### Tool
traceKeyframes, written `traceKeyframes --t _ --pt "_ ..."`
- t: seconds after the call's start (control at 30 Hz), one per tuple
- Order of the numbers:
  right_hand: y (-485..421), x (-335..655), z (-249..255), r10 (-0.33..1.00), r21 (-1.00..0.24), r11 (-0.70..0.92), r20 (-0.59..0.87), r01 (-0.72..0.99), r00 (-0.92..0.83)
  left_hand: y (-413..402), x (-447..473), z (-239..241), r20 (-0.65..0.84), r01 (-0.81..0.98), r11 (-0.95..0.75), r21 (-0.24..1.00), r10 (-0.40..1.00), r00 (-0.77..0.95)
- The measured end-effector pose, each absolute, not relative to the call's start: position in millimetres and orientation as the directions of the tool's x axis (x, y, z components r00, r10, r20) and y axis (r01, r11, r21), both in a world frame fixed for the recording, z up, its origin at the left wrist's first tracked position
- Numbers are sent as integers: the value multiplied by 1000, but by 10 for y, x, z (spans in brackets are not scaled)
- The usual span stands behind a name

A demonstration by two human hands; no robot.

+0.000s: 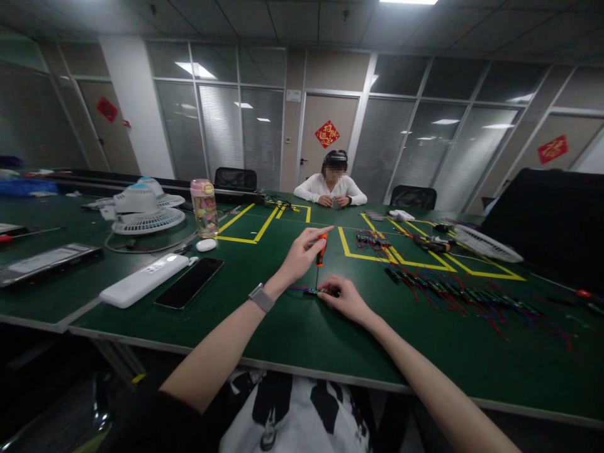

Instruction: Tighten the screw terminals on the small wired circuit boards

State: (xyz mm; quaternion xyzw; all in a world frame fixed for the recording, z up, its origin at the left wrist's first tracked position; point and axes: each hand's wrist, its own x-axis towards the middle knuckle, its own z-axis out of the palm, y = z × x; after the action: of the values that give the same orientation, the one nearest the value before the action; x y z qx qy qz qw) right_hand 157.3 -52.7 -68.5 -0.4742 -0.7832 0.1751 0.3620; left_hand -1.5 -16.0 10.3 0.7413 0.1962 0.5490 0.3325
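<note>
My left hand [301, 255], with a watch [262, 297] on its wrist, is closed around the orange and black handle of a screwdriver [321, 253]. The screwdriver stands nearly upright, its thin shaft pointing down at a small green circuit board [310, 291] on the table. Thin wires [297, 288] run out to the left from that board. My right hand [346, 299] rests on the table and pinches the board's right end, partly hiding it. Whether the screwdriver's tip touches a screw is too small to tell.
On the green table [264, 340], several wired boards [467, 292] lie in a row at right. A phone [190, 283], a white power strip-like bar [144, 280], a bottle [205, 207] and white fan parts [146, 211] stand left. Opposite sits a person [330, 185].
</note>
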Motion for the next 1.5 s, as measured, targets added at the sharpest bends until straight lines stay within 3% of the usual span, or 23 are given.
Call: traceKeyframes --t 0.1,0.3,0.47,0.67,0.9,1.1,1.33,1.5 --pt "-527 1573 -682 872 -621 486 398 616 -286 -186 -11 120 640 -123 -646 754 677 364" --pt "-520 1586 -699 866 -615 495 406 614 -291 -199 -23 124 717 -15 -751 660 624 312" --pt "-515 1593 -711 860 -612 506 412 608 -301 -186 -13 117 678 -118 -685 719 654 335" --pt "-506 1590 -723 862 -609 502 414 614 -294 -184 -24 110 753 65 -779 624 622 218" --pt "-508 1590 -715 856 -604 511 422 611 -299 -137 -14 97 662 -112 -664 739 686 301" --pt "-508 1587 -716 861 -611 503 418 610 -291 -156 -34 102 749 121 -768 629 641 167" --pt "-498 1599 -729 859 -608 508 416 610 -299 -126 -24 111 661 -134 -654 744 692 289" --pt "-498 1596 -727 857 -604 511 418 612 -303 -133 -24 85 719 -24 -733 679 659 220"
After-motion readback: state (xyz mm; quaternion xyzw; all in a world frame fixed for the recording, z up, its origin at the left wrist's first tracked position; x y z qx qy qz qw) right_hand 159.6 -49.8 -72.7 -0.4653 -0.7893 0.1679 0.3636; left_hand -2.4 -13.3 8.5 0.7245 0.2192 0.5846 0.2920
